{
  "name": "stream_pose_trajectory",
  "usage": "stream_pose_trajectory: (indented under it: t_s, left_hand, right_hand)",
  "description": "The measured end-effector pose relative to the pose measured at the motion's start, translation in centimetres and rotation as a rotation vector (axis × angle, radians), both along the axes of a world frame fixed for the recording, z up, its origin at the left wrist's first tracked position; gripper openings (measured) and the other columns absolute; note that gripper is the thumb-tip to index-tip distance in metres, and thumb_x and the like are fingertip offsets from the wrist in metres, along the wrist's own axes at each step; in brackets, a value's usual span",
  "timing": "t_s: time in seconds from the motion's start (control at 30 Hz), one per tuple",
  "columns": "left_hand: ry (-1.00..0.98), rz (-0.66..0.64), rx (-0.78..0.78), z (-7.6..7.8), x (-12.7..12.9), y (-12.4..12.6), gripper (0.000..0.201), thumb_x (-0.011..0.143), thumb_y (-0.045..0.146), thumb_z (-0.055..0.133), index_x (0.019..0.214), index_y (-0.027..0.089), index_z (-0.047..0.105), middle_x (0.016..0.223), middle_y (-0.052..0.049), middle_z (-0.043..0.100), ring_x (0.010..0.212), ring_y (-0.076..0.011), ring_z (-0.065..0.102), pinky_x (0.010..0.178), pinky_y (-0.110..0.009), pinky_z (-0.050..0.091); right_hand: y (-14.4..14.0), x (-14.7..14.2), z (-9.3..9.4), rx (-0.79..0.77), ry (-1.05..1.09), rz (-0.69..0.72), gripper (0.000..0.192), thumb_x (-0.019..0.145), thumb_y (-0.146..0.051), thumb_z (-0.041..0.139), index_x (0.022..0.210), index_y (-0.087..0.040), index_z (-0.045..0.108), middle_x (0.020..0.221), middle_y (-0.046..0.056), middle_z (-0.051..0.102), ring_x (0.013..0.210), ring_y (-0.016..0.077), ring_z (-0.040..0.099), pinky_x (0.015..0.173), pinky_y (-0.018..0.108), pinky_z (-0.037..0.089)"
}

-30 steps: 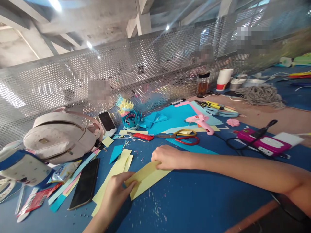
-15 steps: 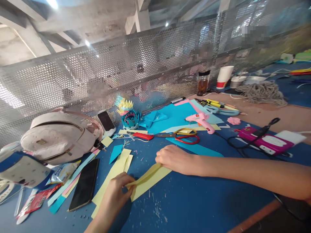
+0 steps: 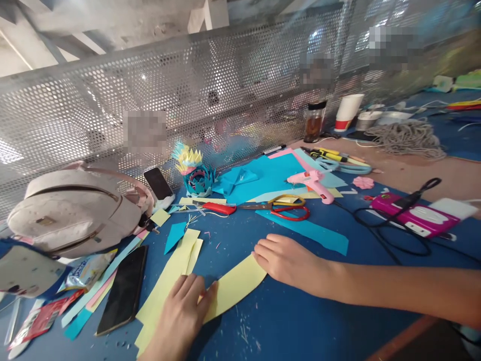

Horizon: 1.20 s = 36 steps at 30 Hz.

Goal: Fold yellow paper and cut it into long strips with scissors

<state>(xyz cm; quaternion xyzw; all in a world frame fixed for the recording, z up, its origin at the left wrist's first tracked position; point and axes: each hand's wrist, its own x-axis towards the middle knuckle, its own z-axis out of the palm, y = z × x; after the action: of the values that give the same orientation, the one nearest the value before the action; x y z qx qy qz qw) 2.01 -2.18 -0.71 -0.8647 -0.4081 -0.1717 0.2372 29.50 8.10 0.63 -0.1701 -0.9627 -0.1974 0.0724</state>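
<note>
A yellow paper strip (image 3: pixel 236 286) stretches between my two hands just over the blue tabletop. My left hand (image 3: pixel 188 306) is closed on its near-left end, thumb along the strip. At the far-right end, my right hand (image 3: pixel 283 258) has its fingers pressed together on the paper. More yellow strips (image 3: pixel 165 286) lie under and beyond my left wrist. Beyond my hands are scissors (image 3: pixel 278 206) with a red and a yellow handle loop, a red utility knife (image 3: pixel 218 207) and a blue paper strip (image 3: pixel 304 230).
A pink glue gun (image 3: pixel 311 183) lies on blue sheets, its cord running to a magenta power strip (image 3: pixel 413 215). At the back stands a blue-and-yellow paper craft (image 3: pixel 197 175). Leftward are a black phone (image 3: pixel 124 291), a backpack (image 3: pixel 75 210) and wrappers. A perforated screen (image 3: pixel 225 100) rises behind.
The yellow strip was folded over along its length and now lies opened out flatter. My left hand has shifted right along it; my right hand has moved slightly right. The camera view has tipped down.
</note>
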Motion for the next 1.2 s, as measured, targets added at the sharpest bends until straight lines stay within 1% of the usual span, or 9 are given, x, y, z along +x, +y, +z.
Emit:
stream_pose_trajectory:
  t_s: [0.2, 0.3, 0.4, 0.57, 0.8, 0.9, 0.97, 1.07, 1.2]
  left_hand:
    - [0.097, 0.009, 0.041, -0.7, 0.4, -1.0, 0.024, 0.096, 0.006, 0.044, 0.111, 0.013, 0.061, 0.072, -0.002, 0.055, 0.061, -0.0184, 0.053, 0.062, -0.034, 0.04]
    - [0.125, 0.025, -0.014, -0.3, 0.4, -1.5, 0.025, 0.096, 0.006, 0.047, 0.117, 0.011, 0.059, 0.076, -0.003, 0.057, 0.066, -0.0193, 0.056, 0.066, -0.036, 0.043]
    - [0.103, 0.027, -0.039, 0.1, 0.4, -1.5, 0.027, 0.097, 0.006, 0.044, 0.12, 0.012, 0.058, 0.076, -0.003, 0.057, 0.067, -0.0188, 0.057, 0.067, -0.035, 0.045]
    - [0.132, -0.019, -0.07, 0.0, -0.2, -1.3, 0.031, 0.098, 0.007, 0.042, 0.124, 0.01, 0.057, 0.077, -0.004, 0.057, 0.068, -0.0191, 0.057, 0.065, -0.035, 0.046]
    - [0.128, 0.032, -0.087, 0.1, 0.1, -1.6, 0.032, 0.096, 0.006, 0.044, 0.126, 0.008, 0.055, 0.079, -0.005, 0.057, 0.072, -0.0211, 0.058, 0.071, -0.038, 0.046]
    - [0.152, 0.03, -0.073, 0.1, 0.1, -1.6, 0.032, 0.095, 0.005, 0.046, 0.125, 0.007, 0.056, 0.079, -0.004, 0.056, 0.072, -0.0209, 0.057, 0.071, -0.038, 0.045]
    - [0.147, 0.022, -0.047, -0.2, -0.1, -1.5, 0.03, 0.095, 0.005, 0.048, 0.123, 0.007, 0.057, 0.078, -0.005, 0.056, 0.071, -0.0211, 0.056, 0.07, -0.038, 0.045]
    - [0.081, -0.008, -0.023, -0.9, -0.4, -1.4, 0.028, 0.096, 0.007, 0.046, 0.121, 0.008, 0.059, 0.078, -0.006, 0.056, 0.071, -0.0221, 0.055, 0.069, -0.038, 0.045]
    - [-0.071, 0.027, -0.152, -1.2, -0.7, -1.1, 0.034, 0.097, 0.009, 0.037, 0.116, 0.015, 0.065, 0.084, -0.009, 0.061, 0.075, -0.024, 0.057, 0.067, -0.038, 0.047]
  right_hand:
    - [-2.0, -1.8, 0.3, -0.04, -0.089, -0.093, 0.019, 0.077, -0.002, 0.058, 0.084, -0.016, 0.069, 0.083, 0.008, 0.065, 0.077, 0.0231, 0.054, 0.06, 0.036, 0.036]
    - [-2.9, -3.2, -0.5, -0.03, -0.038, -0.058, 0.024, 0.079, -0.009, 0.059, 0.098, -0.013, 0.073, 0.105, 0.012, 0.069, 0.098, 0.0271, 0.055, 0.071, 0.038, 0.044]
    - [-3.3, -3.6, -1.9, -0.011, 0.018, -0.051, 0.039, 0.078, -0.011, 0.058, 0.114, -0.009, 0.071, 0.126, 0.013, 0.065, 0.117, 0.0297, 0.049, 0.085, 0.041, 0.045]
    - [-3.0, -1.6, -3.2, 0.014, 0.099, -0.197, 0.048, 0.076, -0.002, 0.047, 0.117, -0.01, 0.069, 0.125, 0.014, 0.066, 0.117, 0.0285, 0.053, 0.09, 0.042, 0.046]
    - [-2.2, 1.8, -2.1, 0.119, 0.11, -0.349, 0.05, 0.075, 0.006, 0.041, 0.118, -0.006, 0.066, 0.119, 0.017, 0.068, 0.111, 0.0295, 0.059, 0.081, 0.041, 0.052]
    - [-2.0, 2.4, -1.7, 0.146, 0.142, -0.355, 0.052, 0.074, 0.007, 0.042, 0.117, -0.007, 0.066, 0.115, 0.016, 0.069, 0.108, 0.0286, 0.062, 0.079, 0.04, 0.053]
    - [-1.6, 2.8, -1.3, 0.098, 0.168, -0.327, 0.053, 0.072, 0.008, 0.043, 0.117, -0.007, 0.066, 0.117, 0.016, 0.069, 0.111, 0.0284, 0.061, 0.081, 0.039, 0.054]
    - [-0.7, 3.6, -0.2, -0.098, 0.186, -0.26, 0.052, 0.072, 0.007, 0.044, 0.114, -0.012, 0.068, 0.122, 0.013, 0.067, 0.12, 0.0271, 0.057, 0.091, 0.039, 0.053]
    - [0.2, 4.6, 2.1, -0.379, 0.163, -0.187, 0.034, 0.09, -0.008, 0.047, 0.116, -0.016, 0.069, 0.129, 0.01, 0.064, 0.129, 0.0257, 0.052, 0.102, 0.04, 0.048]
